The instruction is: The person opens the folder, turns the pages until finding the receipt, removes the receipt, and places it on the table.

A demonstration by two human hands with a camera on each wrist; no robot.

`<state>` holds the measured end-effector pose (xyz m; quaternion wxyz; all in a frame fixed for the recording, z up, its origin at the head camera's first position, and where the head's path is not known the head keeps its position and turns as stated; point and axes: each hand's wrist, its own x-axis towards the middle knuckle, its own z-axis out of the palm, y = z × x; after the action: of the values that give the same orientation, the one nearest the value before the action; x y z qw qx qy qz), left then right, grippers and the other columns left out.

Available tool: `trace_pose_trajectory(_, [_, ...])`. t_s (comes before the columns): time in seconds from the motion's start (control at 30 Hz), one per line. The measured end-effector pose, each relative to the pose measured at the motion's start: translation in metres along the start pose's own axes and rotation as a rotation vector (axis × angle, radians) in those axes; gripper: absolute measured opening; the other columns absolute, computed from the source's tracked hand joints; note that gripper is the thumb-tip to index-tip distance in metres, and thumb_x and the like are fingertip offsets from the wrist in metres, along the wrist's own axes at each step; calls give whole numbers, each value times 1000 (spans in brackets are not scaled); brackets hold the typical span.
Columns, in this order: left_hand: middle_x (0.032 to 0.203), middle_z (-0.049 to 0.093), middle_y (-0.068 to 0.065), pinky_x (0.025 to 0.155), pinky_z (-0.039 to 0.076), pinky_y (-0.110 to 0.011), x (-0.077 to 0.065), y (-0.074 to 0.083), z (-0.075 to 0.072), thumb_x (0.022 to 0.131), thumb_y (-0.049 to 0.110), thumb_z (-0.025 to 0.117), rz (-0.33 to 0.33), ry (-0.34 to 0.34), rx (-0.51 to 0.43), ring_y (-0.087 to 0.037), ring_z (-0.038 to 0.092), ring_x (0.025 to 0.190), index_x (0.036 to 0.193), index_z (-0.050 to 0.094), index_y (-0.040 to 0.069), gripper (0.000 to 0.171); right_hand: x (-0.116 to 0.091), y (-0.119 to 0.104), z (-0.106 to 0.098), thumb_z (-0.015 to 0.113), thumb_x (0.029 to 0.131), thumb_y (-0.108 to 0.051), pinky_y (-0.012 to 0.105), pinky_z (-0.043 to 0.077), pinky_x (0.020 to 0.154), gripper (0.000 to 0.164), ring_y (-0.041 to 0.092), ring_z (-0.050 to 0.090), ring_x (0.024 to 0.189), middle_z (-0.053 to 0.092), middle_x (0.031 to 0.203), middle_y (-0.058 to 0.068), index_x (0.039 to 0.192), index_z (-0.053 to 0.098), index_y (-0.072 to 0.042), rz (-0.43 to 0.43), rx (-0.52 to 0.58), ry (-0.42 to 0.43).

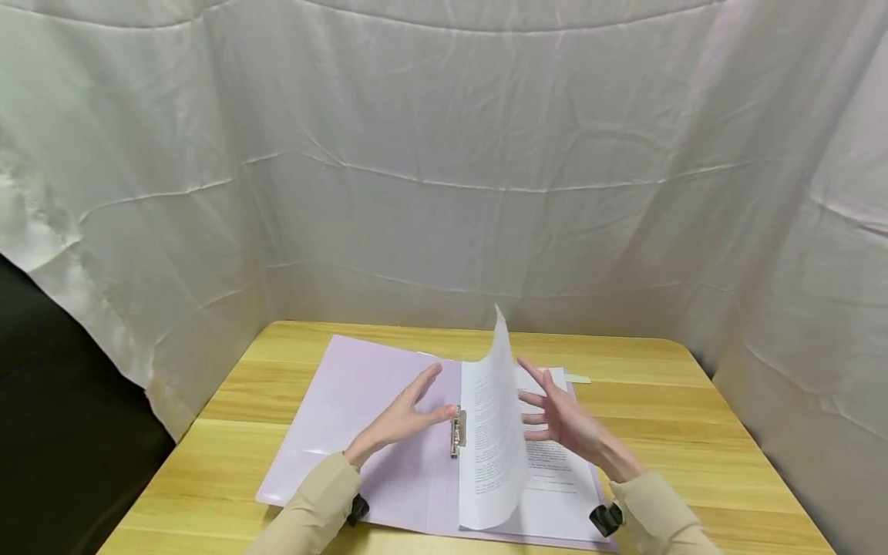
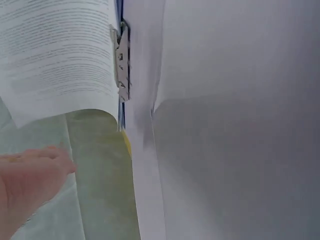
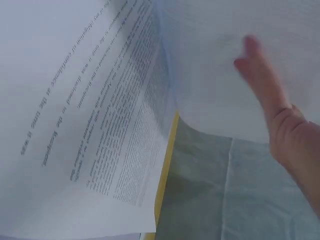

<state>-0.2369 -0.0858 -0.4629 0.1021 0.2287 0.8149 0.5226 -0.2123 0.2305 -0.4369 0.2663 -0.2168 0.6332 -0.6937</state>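
Head view: The left hand (image 1: 405, 416) is positioned over the left cover of the lilac folder (image 1: 333, 432), which lies open beneath both hands. Its fingers are extended, the thumb set apart from them and grasping nothing. The metal clip (image 1: 455, 433) is just beside the left thumb tip, on the right. The raised printed sheet (image 1: 486, 455) stands curved between the hands, immediately left of the right hand (image 1: 565, 420). The right fingers are spread; fingertip contact with the sheet cannot be determined. Below the right hand lies the stack of printed pages (image 1: 555, 489). A pale green tab (image 1: 579, 378) projects beyond the right hand's fingers. The wooden table (image 1: 714, 455) extends under and to the right of that hand.

Left wrist view: The left hand is partly in frame and holds nothing visible. The printed sheet appears above it; the clip appears above and to its right.

Right wrist view: The right hand is blurred, fingers extended in front of the sheet. Printed text appears to its left, the curtain (image 3: 200, 200) below it.
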Motion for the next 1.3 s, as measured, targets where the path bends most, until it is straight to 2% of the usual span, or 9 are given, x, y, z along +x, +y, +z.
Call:
trace_pose_trajectory(0.13, [169, 18, -16, 127, 19, -54, 2, 1, -1, 95, 38, 68, 4, -35, -95, -38, 20, 156, 162, 14, 6, 91, 4, 1, 5, 5, 107, -51, 63, 44, 109, 62, 58, 30, 144, 3, 166, 30, 162, -12, -27, 6, -21, -6])
trace_pose_trajectory(0.37, [167, 22, -19, 126, 25, -51, 4, 1, 0, 103, 32, 58, -28, -108, -324, -37, 26, 154, 162, 9, 8, 81, 7, 3, 8, 6, 108, -51, 66, 40, 111, 62, 55, 29, 146, 7, 167, 27, 162, -10, -26, 9, -36, -6])
trace_pose_trajectory(0.5, [166, 28, -18, 125, 29, -52, 6, 5, 1, 104, 35, 54, -49, -132, -399, -37, 33, 151, 162, 9, 10, 78, 9, 4, 10, 6, 108, -49, 66, 39, 113, 62, 57, 26, 146, 7, 167, 26, 162, -12, -22, 10, -48, -15])
trace_pose_trajectory(0.63, [165, 27, -21, 122, 32, -52, 8, 11, 1, 106, 31, 51, -68, -164, -549, -38, 36, 149, 162, 7, 9, 74, 10, 6, 12, 7, 109, -48, 66, 36, 116, 61, 53, 23, 149, 10, 168, 22, 163, -8, -25, 33, -81, -15])
trace_pose_trajectory(0.73, [164, 26, -25, 117, 41, -49, 9, 14, 1, 107, 30, 50, -80, -171, -627, -41, 38, 147, 162, 8, 8, 73, 12, 9, 12, 7, 109, -47, 66, 31, 119, 59, 49, 18, 152, 12, 169, 20, 163, -5, -27, 56, -116, -20])
trace_pose_trajectory(0.83, [162, 29, -29, 112, 48, -47, 10, 16, 1, 106, 32, 50, -96, -158, -632, -40, 49, 140, 162, 8, 6, 74, 13, 10, 14, 6, 109, -47, 68, 24, 121, 59, 48, 13, 154, 12, 169, 20, 163, -4, -26, 69, -146, -31])
trace_pose_trajectory(0.97, [152, 44, -31, 98, 59, -40, 10, 17, 2, 106, 34, 49, -110, -134, -621, -25, 67, 118, 160, 14, 4, 71, 13, 11, 16, 7, 109, -49, 69, 19, 122, 61, 47, 10, 155, 13, 168, 20, 164, -3, -24, 80, -181, -47])
trace_pose_trajectory(1.07, [140, 58, -27, 88, 62, -36, 10, 15, 2, 107, 34, 48, -101, -130, -613, -16, 71, 105, 157, 24, 4, 63, 13, 13, 16, 7, 109, -49, 67, 18, 123, 61, 45, 9, 156, 14, 169, 18, 164, -1, -23, 86, -203, -62])
trace_pose_trajectory(1.3, [121, 71, -15, 80, 64, -41, 7, 10, -1, 102, 23, 60, -117, -63, -573, -19, 75, 95, 148, 40, 7, 53, 12, 17, 12, 7, 109, -47, 67, 17, 124, 60, 48, 10, 155, 13, 169, 18, 164, 3, -22, 91, -208, -75])
